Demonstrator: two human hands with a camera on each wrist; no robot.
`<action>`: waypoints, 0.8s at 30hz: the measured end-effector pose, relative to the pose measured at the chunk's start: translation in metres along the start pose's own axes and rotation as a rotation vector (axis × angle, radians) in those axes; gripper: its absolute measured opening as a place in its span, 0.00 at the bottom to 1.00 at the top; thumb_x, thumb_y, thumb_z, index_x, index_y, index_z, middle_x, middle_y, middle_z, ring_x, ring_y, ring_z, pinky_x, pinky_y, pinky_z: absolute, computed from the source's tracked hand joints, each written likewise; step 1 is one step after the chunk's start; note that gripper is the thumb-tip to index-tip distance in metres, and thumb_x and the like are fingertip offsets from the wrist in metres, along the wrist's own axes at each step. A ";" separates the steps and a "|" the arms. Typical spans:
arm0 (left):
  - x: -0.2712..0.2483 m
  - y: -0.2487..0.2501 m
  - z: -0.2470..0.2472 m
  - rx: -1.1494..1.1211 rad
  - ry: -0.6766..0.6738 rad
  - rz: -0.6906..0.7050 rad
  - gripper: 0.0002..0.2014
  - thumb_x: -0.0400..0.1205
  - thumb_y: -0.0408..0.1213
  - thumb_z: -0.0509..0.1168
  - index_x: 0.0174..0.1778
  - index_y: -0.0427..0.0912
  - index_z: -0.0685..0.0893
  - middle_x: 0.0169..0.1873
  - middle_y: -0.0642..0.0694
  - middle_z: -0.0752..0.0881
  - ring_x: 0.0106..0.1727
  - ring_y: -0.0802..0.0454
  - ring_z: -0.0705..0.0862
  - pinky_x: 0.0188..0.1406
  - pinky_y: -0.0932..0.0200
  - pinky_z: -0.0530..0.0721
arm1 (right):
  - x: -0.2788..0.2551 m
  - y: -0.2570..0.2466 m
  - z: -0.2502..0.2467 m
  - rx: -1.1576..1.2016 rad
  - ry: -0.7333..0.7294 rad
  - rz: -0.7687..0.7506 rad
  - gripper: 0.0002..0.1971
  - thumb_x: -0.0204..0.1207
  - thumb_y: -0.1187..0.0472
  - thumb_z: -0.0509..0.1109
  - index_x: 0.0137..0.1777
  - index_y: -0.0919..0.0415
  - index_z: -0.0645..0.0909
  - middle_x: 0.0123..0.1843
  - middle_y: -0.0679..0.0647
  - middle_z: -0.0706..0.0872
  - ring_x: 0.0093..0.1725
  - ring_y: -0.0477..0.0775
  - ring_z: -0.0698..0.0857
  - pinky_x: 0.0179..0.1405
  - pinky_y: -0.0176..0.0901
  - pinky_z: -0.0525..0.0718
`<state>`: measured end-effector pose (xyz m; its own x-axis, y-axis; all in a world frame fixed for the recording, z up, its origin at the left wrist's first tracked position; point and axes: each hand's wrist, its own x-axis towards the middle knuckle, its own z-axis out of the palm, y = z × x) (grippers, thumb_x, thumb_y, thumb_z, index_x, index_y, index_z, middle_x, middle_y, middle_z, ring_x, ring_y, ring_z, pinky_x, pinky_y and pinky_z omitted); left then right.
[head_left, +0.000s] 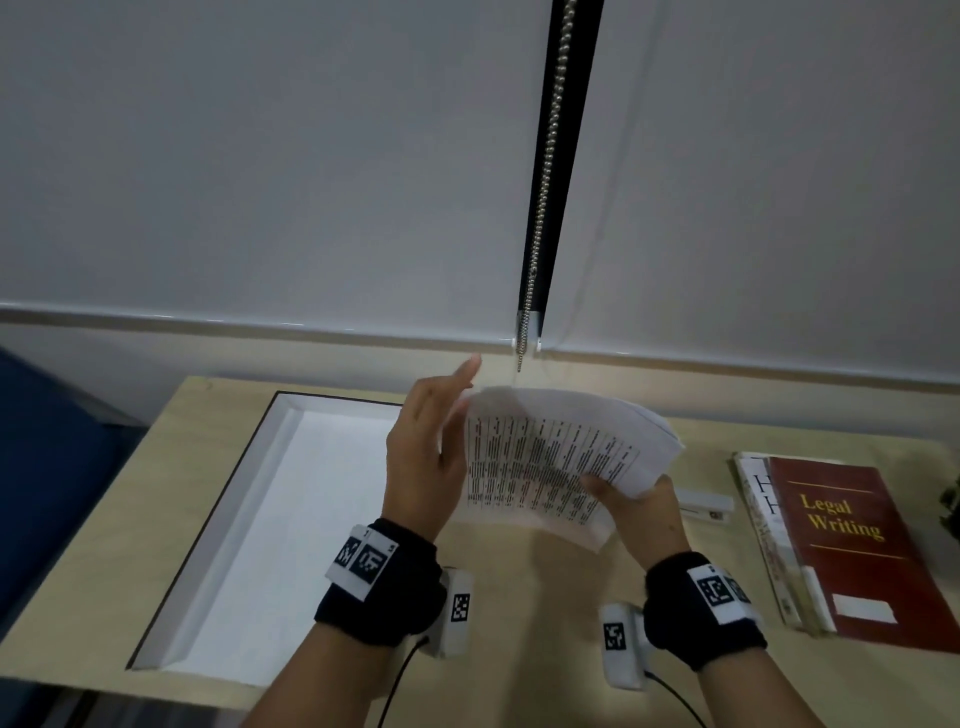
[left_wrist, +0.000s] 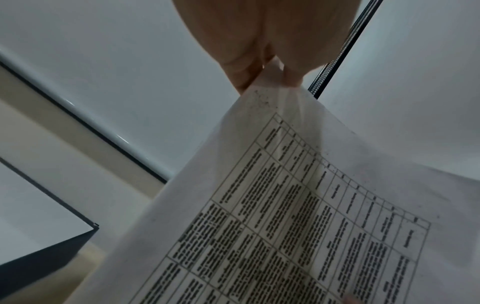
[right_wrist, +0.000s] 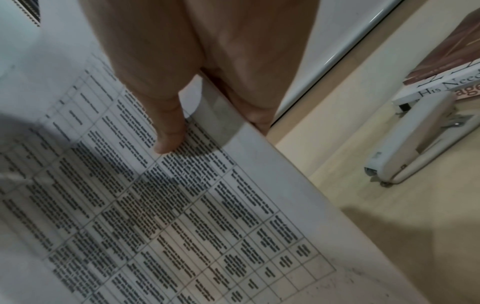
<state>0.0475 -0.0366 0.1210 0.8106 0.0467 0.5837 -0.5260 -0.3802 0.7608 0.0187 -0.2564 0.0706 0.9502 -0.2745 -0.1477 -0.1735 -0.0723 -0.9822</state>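
**Head view:** the person has the stack of papers (head_left: 550, 462) lifted off the desk (head_left: 571, 597). It's held between both hands and bowed a bit, printed table facing up at them. The left hand (head_left: 426, 457) sits at the stack's left edge, and the right hand (head_left: 639, 509) clamps the near right corner. It looks like they're squaring the sheets up. That's probably so they go neatly into the open white box (head_left: 291, 519) on the left, or under the stapler (head_left: 706, 506) lying just right of the hands, beside the books (head_left: 852, 545).

**Left wrist view:** the fingers (left_wrist: 241, 67) have the paper's edge pinched between them, so this hand is actually gripping, not just patting. A corner of the box (left_wrist: 39, 216) shows lower left.

**Right wrist view:** the thumb (right_wrist: 166, 127) is pressed flat on the print, with the other fingers wrapped under the stack. My guess is this hand carries the weight while the left one steadies. The stapler (right_wrist: 415, 139) sits on the desk, clear of the paper.
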 end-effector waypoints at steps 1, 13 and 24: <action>0.000 -0.003 0.001 0.035 0.001 0.010 0.23 0.80 0.17 0.65 0.68 0.43 0.83 0.49 0.42 0.84 0.50 0.48 0.85 0.44 0.52 0.88 | 0.001 0.001 0.000 0.008 -0.002 0.000 0.12 0.68 0.73 0.76 0.38 0.53 0.83 0.39 0.50 0.88 0.32 0.32 0.86 0.35 0.35 0.85; 0.000 -0.014 0.000 -0.024 0.137 -0.119 0.06 0.84 0.30 0.64 0.56 0.40 0.81 0.43 0.46 0.87 0.41 0.54 0.86 0.35 0.52 0.86 | 0.002 0.004 0.007 0.030 -0.034 -0.005 0.13 0.68 0.72 0.77 0.42 0.51 0.84 0.42 0.48 0.89 0.38 0.41 0.88 0.37 0.35 0.87; -0.004 -0.034 -0.005 0.118 -0.086 -0.309 0.09 0.88 0.33 0.57 0.44 0.38 0.79 0.35 0.54 0.83 0.34 0.67 0.82 0.24 0.78 0.74 | 0.030 -0.014 -0.002 -0.077 -0.311 0.066 0.20 0.68 0.72 0.77 0.59 0.59 0.84 0.56 0.54 0.89 0.56 0.52 0.88 0.54 0.44 0.87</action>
<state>0.0614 -0.0189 0.0942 0.9484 0.1003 0.3007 -0.2227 -0.4645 0.8571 0.0488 -0.2657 0.0797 0.9678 0.0239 -0.2507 -0.2450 -0.1398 -0.9594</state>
